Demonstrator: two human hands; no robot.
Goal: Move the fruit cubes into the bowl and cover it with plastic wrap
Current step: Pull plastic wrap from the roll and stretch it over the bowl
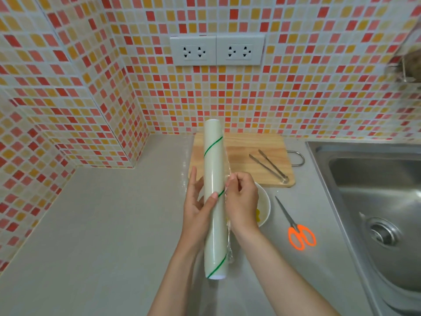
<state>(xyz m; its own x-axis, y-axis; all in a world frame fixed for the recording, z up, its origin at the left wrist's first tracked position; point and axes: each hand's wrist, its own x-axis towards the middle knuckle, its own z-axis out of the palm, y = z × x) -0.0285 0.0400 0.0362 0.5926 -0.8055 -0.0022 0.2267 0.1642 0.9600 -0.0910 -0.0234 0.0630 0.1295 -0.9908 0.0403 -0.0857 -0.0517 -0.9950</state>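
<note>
The left hand (197,207) holds a long roll of plastic wrap (215,199) above the grey worktop (102,224). Its thumb lies across the front of the roll and its long fingers (193,179) reach up behind it, so the roll sits in a loose hold. The roll points away from the person and has thin green lines going round it.

The right hand (242,201) is just to the right of the roll. Its fingers (232,182) are curled and pinch the loose edge of the clear wrap, which hangs in a crinkly strip down the roll's right side.

The white bowl (265,205) sits on the worktop right under the right hand, mostly hidden by it. A few yellow fruit cubes (258,214) show inside, near the wrist.

Past the fingers of both hands lies a wooden cutting board (250,144), and metal tongs (268,165) rest on it. To the right of the right hand lie scissors (296,226) with orange handles. Further right is a shiny metal sink (376,201). The wall (296,92) behind has small red, orange and pink tiles and two white sockets (217,50).
</note>
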